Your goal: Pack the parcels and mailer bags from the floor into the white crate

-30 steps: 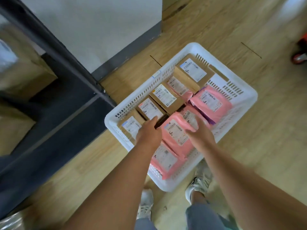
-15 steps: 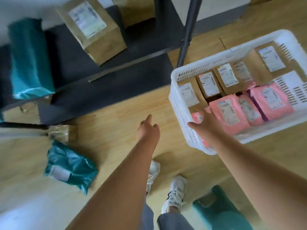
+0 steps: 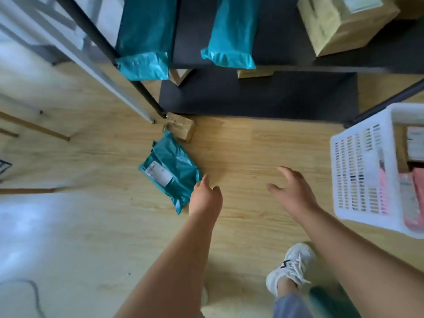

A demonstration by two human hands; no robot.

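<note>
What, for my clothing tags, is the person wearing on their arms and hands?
Nothing visible: the left hand and right hand have no gloves, rings, watch or bands, and no sleeve shows on either arm. Lower down are a white lace-up sneaker and a blue-grey trouser leg.

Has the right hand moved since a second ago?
Yes. The right hand was on pink mailer bags inside the white plastic crate; now it is outside, over the wooden floor left of its wall.

Bright daylight, floor glare, motion blur
</note>
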